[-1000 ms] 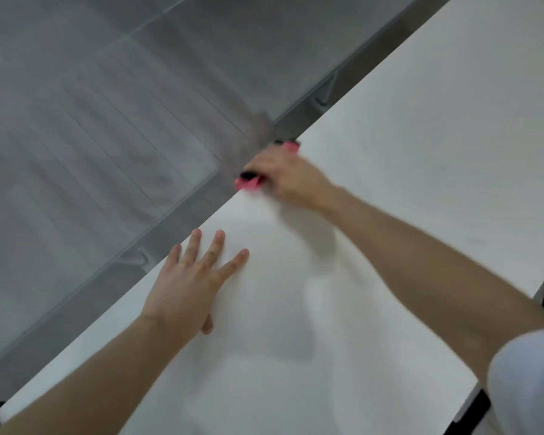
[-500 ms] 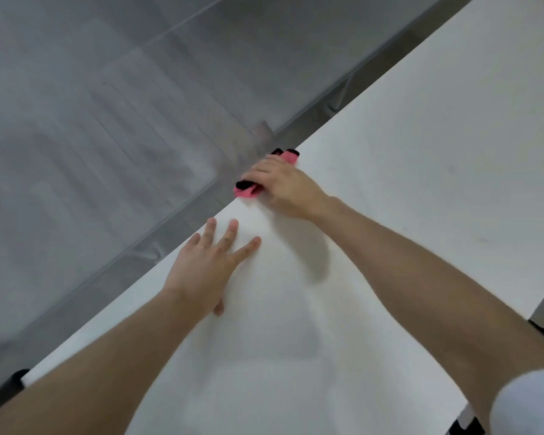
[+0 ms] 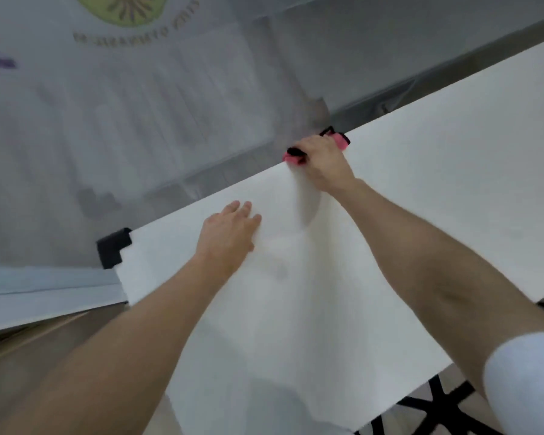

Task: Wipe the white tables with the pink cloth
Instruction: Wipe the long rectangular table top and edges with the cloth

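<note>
Black-trimmed pink cloth [image 3: 340,141] bunched at the white worktop [image 3: 421,199] far edge, upper centre; right hand [image 3: 322,161] fingers clench it, left hand [image 3: 230,233] fingers flat, outstretched.

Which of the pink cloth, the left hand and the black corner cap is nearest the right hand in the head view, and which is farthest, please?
1. The pink cloth, gripped under the right hand at the far edge of the white table.
2. The left hand, resting on the table, nearer the person.
3. The black corner cap, at the table's left corner.
</note>
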